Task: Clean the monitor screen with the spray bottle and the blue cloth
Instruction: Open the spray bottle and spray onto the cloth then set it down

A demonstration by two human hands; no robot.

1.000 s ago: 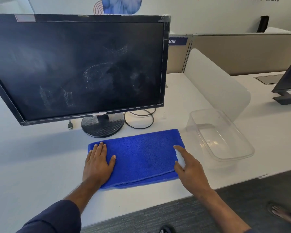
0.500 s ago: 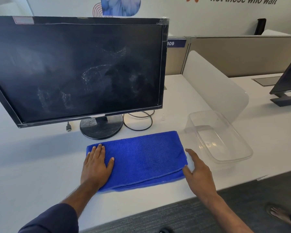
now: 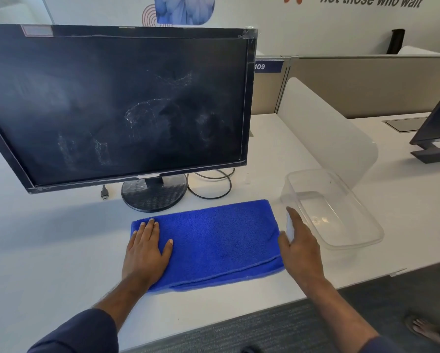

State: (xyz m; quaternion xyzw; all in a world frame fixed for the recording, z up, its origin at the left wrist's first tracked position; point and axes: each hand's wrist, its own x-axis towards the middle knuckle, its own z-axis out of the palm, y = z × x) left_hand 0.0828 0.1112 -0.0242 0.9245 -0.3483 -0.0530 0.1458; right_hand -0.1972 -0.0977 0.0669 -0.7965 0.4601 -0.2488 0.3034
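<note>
Blue cloth (image 3: 214, 240) unmoved; right hand (image 3: 300, 248) now beside it.

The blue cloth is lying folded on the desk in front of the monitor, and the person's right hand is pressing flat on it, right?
Not quite. The blue cloth does lie folded on the desk in front of the monitor, but the left hand is the one pressing flat on it. The right hand is beside the cloth's right edge. The head view shows this.
</note>
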